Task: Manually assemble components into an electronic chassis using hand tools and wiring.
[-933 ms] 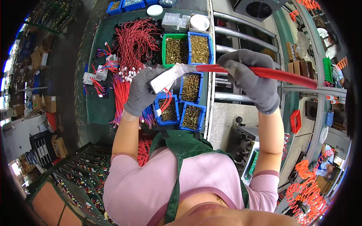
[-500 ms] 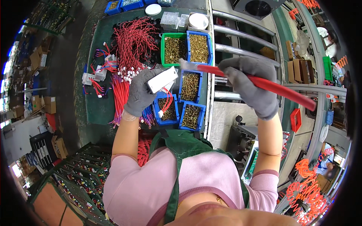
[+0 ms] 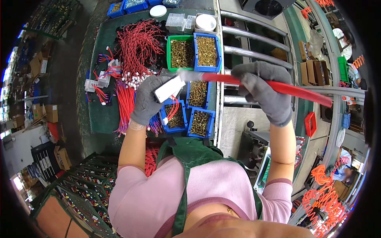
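My left hand (image 3: 146, 100), in a grey glove, is closed round a white rectangular block (image 3: 169, 89) with dark sides. Red wires (image 3: 173, 108) hang from the block, ending in a small white connector over a blue bin. My gloved right hand (image 3: 265, 90) grips a long red-handled brush (image 3: 219, 77). Its pale, blurred tip reaches left to the upper right end of the block; whether it touches I cannot tell. Below and behind the block stand blue bins (image 3: 198, 123) of brass-coloured screws.
Red twisted wires (image 3: 139, 41) and white connectors cover the bench's left part. A green bin (image 3: 169, 53) and a blue bin (image 3: 218, 53) hold more screws. Metal blocks (image 3: 175, 22) and a white tub (image 3: 206, 22) stand behind. A roller conveyor (image 3: 258, 36) runs along the right.
The brush has moved left, its tip now at the block's upper end. My left hand and the block have shifted slightly; the view has moved a little too.
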A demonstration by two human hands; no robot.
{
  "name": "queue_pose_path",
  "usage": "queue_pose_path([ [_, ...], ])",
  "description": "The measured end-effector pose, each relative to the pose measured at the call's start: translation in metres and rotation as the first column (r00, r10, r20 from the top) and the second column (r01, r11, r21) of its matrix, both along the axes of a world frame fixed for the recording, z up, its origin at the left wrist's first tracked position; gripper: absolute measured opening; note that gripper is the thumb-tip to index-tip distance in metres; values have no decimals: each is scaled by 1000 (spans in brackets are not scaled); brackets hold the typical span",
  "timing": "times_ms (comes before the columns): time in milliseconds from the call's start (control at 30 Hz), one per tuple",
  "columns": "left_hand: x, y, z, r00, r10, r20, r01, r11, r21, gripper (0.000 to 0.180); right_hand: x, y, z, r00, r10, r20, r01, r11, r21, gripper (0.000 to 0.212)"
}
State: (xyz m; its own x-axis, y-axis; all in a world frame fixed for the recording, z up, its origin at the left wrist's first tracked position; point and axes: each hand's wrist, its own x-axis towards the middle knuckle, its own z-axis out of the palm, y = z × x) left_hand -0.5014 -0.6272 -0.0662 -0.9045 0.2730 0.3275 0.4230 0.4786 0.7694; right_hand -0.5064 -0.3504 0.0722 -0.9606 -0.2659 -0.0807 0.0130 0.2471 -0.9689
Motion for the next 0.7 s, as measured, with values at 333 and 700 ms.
queue_pose_path([
  [333, -1, -3, -14, 999, -22, -49, 25, 998, 63, 48, -2, 1, -19, 994, 16, 109, -14, 1000, -15, 26],
  [700, -12, -18, -25, 998, -38, 51, 35, 997, 67, 25, -72, 37, -56, 972, -233, 30, 235, 970, -68, 36],
])
